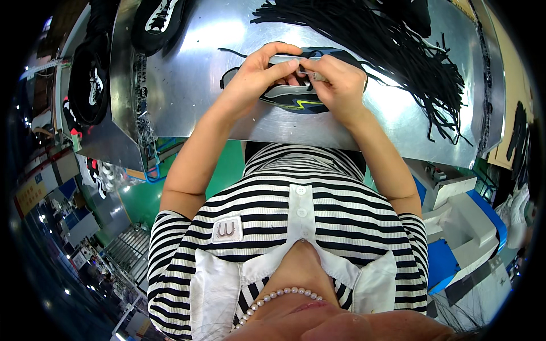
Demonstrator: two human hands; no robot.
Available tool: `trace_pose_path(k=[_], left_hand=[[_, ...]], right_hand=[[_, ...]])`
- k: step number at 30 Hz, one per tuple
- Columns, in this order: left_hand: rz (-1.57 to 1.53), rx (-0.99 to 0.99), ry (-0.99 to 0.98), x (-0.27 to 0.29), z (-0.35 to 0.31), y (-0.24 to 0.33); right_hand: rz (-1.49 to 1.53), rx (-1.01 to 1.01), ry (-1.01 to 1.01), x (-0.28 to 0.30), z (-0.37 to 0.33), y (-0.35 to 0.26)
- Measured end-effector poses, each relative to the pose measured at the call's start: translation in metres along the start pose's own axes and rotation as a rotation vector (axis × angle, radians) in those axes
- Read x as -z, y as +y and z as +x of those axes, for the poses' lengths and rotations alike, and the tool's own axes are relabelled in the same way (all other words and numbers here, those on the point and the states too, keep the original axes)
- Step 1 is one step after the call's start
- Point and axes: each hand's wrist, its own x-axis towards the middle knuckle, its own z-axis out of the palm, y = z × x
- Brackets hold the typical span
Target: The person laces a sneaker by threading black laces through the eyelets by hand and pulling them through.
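A dark grey and black sneaker (298,104) with a yellow-green zigzag mark lies on its side on the metal table, below and between my hands. My left hand (259,74) grips the upper at the shoe's opening, thumb on one side and fingers partly inside. In my right hand (344,88) is a small hook tool (317,75) with a pale handle and a thin metal shaft, its tip at the lacing edge close to my left thumb. The tip itself is too small to make out. A black lace (230,52) trails from the shoe toward the left.
A large bundle of black laces (392,57) spreads over the metal table (193,85) from the far middle to the right. Black shoes (158,23) stand at the far left. More dark shoes (91,85) sit past the left edge. A grey and blue bin (463,233) is at the right.
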Motion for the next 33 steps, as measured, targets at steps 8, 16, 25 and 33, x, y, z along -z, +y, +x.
trace_pose_path(k=[8, 16, 25, 33], left_hand=[[0.143, -0.048, 0.232, -0.003, 0.017, 0.002], [0.264, -0.111, 0.230, -0.010, 0.021, 0.004], [0.424, -0.123, 0.211, -0.007, 0.017, -0.001], [0.803, -0.441, 0.115, 0.003, -0.025, -0.007]], right_hand=[[0.219, 0.186, -0.037, 0.016, -0.014, -0.044], [0.244, -0.204, -0.169, 0.010, -0.023, -0.045], [0.460, -0.770, -0.218, 0.019, -0.024, -0.030], [0.412, -0.865, -0.106, -0.018, -0.028, -0.025]])
